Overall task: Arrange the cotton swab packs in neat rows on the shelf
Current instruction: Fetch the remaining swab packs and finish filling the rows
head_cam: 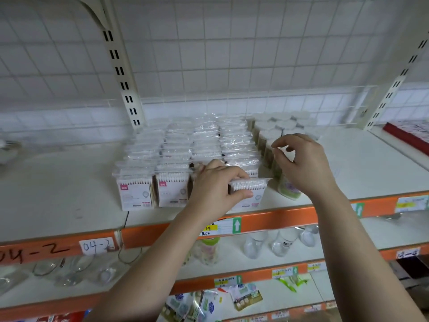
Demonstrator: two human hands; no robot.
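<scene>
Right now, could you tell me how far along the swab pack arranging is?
Mostly done: four rows of packs stand front to back on the shelf. In hand: the left hand grips the front pack of the rightmost row. Left: seating it flush with its neighbours.

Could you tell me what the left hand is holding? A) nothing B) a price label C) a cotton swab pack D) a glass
C: the left hand has fingers and thumb curled round a cotton swab pack at the front of the rightmost row on the shelf.
</scene>
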